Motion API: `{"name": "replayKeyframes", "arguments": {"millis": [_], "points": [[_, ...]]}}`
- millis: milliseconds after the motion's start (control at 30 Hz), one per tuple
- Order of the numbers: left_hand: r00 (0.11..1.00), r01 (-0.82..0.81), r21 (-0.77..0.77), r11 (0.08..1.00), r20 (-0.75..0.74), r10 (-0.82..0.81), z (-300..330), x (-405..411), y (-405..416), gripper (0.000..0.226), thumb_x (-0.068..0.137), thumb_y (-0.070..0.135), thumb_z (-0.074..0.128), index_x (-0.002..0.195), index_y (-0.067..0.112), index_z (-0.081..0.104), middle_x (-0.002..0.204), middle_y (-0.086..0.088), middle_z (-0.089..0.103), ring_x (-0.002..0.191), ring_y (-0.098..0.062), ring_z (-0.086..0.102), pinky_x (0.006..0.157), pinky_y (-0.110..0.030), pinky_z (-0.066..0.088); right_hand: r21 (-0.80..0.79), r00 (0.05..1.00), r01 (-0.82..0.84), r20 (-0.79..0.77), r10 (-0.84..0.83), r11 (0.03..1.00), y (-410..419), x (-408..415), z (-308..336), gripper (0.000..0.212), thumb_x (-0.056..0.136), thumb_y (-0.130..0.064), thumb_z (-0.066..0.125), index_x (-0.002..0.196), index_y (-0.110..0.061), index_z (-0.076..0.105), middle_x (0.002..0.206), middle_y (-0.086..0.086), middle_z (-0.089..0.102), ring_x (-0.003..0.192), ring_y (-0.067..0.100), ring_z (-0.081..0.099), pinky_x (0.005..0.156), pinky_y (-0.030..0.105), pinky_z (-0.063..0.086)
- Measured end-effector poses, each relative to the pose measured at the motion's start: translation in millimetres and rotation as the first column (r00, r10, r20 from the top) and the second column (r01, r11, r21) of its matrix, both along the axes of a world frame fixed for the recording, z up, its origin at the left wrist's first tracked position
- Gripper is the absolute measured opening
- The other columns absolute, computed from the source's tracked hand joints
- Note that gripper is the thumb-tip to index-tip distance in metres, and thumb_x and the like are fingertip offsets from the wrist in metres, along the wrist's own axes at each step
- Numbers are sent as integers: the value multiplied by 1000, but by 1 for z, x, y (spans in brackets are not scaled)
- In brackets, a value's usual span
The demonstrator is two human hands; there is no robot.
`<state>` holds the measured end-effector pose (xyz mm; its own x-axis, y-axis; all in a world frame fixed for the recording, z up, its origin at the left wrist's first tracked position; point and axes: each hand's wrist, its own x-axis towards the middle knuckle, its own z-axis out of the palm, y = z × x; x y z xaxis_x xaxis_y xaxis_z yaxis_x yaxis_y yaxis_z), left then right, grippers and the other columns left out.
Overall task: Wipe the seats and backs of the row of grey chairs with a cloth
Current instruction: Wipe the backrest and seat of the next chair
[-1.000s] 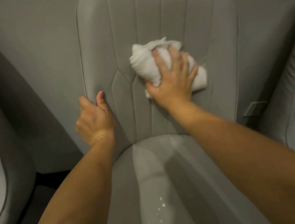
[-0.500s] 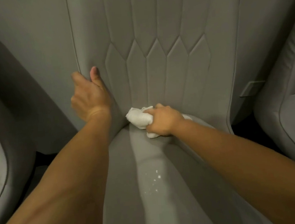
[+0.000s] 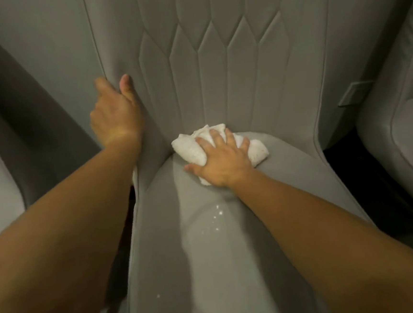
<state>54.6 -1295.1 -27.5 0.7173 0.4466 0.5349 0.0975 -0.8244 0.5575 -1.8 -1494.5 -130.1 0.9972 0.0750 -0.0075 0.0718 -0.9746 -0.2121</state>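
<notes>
The right hand (image 3: 222,163) presses flat on the bunched cloth (image 3: 194,148) at the rear of the seat (image 3: 221,255); the left hand (image 3: 115,114) grips the back (image 3: 229,54) edge. Droplets (image 3: 215,216) lie nearer; a stroke kept to the crease likely misses them.

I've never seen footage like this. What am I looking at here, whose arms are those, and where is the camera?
There is no machine here: these are a person's two bare arms, filmed by one wide-angle camera worn on the person's head, which looks forward and down.

The big pale shape in the middle is a grey upholstered chair, with a stitched pattern on its back. Parts of neighbouring grey chairs show at both edges.

The right hand presses a crumpled white cloth onto the rear of the seat, where it meets the back; its fingers lie spread over the cloth. The left hand holds the left edge of the chair's back, thumb in front.

A few small shiny droplets sit on the seat, nearer the camera than the cloth.
</notes>
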Motion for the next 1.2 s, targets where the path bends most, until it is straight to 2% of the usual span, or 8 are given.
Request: {"name": "replayKeyframes", "arguments": {"millis": [133, 267, 500, 733, 833, 1000, 1100, 1200], "points": [[950, 123, 98, 988, -299, -89, -51, -52, 19, 58, 97, 67, 23, 101, 11, 39, 98, -28, 62, 89, -47, 57, 67, -45, 33, -24, 999, 25, 43, -24, 999, 5, -2, -1, 88, 75, -91, 24, 151, -48, 27, 164, -3, 19, 151, 33, 7, 107, 72, -2], [810, 134, -205, 970, -541, -226, -103, -106, 17, 59, 92, 63, 45, 117, 9, 41, 115, -20, 61, 99, -37, 57, 74, -38, 38, -20, 997, 34, 63, -33, 999, 5, -3, 1, 84, 77, -88, 25, 151, -48, 28, 163, -3, 22, 149, 32, 11, 109, 71, 4], [670, 47, -464, 885, -642, -373, -115, -145, 36, 85, 89, 75, 35, 137, 7, 50, 136, -13, 55, 121, -33, 51, 95, -37, 38, -37, 999, 35, 16, -35, 999, 7, -3, 4, 78, 80, -84, 30, 149, -48, 31, 159, -1, 27, 145, 35, 19, 110, 71, 9], [735, 37, -430, 902, -599, -316, -118, -152, 33, 80, 90, 75, 32, 130, 9, 55, 126, -12, 60, 101, -25, 54, 80, -33, 35, -43, 996, -94, -12, 94, 995, 5, -45, 9, 78, 76, -90, 29, 144, -52, 30, 157, -2, 34, 142, 33, 27, 108, 63, 18], [734, 46, -305, 951, -636, -239, -119, -152, 32, 81, 90, 76, 27, 126, 9, 55, 123, -14, 60, 107, -33, 55, 77, -35, 35, -44, 985, -174, -15, 173, 984, -1, -92, 13, 80, 78, -91, 30, 147, -51, 28, 157, -5, 34, 142, 29, 27, 110, 60, 18], [725, 42, -182, 982, -671, -155, -116, -155, 27, 80, 90, 76, 20, 126, 12, 53, 119, -15, 60, 93, -28, 51, 74, -37, 34, -19, 960, -278, -41, 277, 960, -11, -180, 23, 84, 74, -92, 26, 148, -51, 26, 157, -9, 34, 144, 28, 26, 112, 62, 18], [702, 46, -197, 979, -691, -172, -114, -157, 26, 78, 92, 73, 20, 131, 11, 48, 122, -16, 58, 102, -33, 54, 75, -38, 35, -68, 972, -237, -10, 237, 969, -11, -203, 21, 83, 77, -90, 26, 148, -48, 32, 157, -6, 36, 144, 30, 29, 110, 62, 17], [689, 46, -255, 966, -692, -215, -110, -164, 24, 70, 95, 68, 23, 132, 12, 43, 120, -16, 58, 91, -28, 49, 74, -38, 34, -69, 991, -127, 33, 130, 989, 9, -178, 22, 79, 81, -86, 23, 147, -45, 36, 152, -3, 42, 138, 32, 34, 108, 63, 22]]}}
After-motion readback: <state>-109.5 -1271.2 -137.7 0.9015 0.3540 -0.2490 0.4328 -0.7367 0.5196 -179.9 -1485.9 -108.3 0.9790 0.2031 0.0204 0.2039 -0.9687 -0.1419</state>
